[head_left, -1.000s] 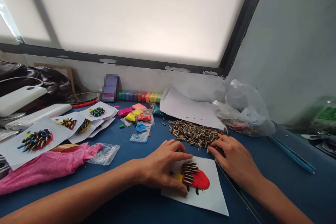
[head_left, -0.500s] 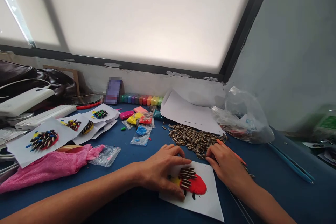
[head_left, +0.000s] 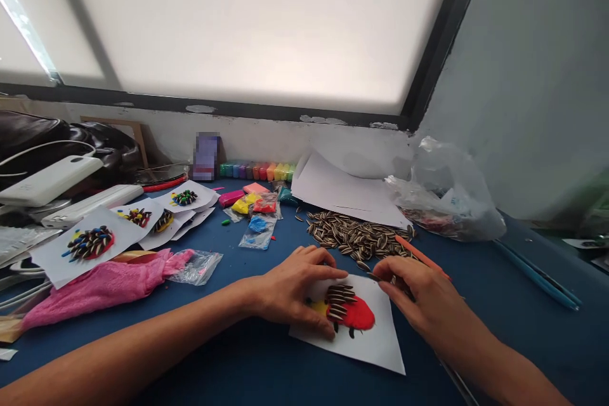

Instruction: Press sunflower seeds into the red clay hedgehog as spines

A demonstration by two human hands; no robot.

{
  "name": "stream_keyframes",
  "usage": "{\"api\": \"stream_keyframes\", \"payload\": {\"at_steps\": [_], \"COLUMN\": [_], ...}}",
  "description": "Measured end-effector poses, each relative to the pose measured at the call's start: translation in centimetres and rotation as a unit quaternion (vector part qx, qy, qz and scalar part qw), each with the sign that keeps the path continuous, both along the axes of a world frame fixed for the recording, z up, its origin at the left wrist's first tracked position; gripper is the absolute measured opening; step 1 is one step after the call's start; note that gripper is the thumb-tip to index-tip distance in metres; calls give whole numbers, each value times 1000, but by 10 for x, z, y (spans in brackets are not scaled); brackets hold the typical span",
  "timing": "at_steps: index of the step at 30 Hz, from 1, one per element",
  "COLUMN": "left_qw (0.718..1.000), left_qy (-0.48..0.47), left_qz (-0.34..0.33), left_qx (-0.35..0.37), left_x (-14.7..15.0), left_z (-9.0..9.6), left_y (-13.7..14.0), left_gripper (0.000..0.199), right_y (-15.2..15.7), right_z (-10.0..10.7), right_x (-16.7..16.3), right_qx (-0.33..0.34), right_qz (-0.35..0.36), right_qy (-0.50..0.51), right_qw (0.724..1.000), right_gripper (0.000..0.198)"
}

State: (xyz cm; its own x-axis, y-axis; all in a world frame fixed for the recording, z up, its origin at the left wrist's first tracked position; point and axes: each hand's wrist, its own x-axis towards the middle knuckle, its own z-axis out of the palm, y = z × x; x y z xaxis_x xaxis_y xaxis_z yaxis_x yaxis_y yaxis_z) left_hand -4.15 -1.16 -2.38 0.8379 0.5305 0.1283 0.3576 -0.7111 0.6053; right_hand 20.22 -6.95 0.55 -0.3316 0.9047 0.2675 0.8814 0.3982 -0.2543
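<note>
My left hand [head_left: 302,292] rests on a white paper card [head_left: 380,352], thumb and forefinger spread apart around a clay figure and holding nothing. The figure has a flattened red clay body [head_left: 359,314], a yellow clay part [head_left: 320,307] partly under my hand, and small dark pieces along its lower edge. Several striped sunflower seeds stand in rows on the left of the red clay. At the card's upper right corner, my right hand [head_left: 412,285] pinches a sunflower seed [head_left: 373,276] between thumb and forefinger. Just beyond lies a heap of sunflower seeds [head_left: 354,235].
An orange stick [head_left: 421,255] lies beside the heap. Farther back are white paper sheets [head_left: 342,190], a plastic bag [head_left: 457,203] and colored clay packets [head_left: 257,225]. To the left are a pink cloth [head_left: 104,288], finished-looking seed cards [head_left: 128,238] and white power banks [head_left: 52,181].
My right hand has drawn back from the seed heap toward the card, a seed now showing at its fingertips. My left hand stays on the card. The view has shifted slightly.
</note>
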Motion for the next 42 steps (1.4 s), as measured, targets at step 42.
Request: {"api": "stream_keyframes", "payload": {"at_steps": [42], "left_qw": [998], "left_qy": [12], "left_qz": [-30], "left_qx": [60], "left_x": [-2], "left_z": [-4], "left_y": [0], "left_gripper": [72], "right_y": [-23], "right_z": [-22], "right_x": [-7], "right_qx": [6], "right_qz": [64], "right_qy": [45], "right_qw": [997], "right_gripper": [16]}}
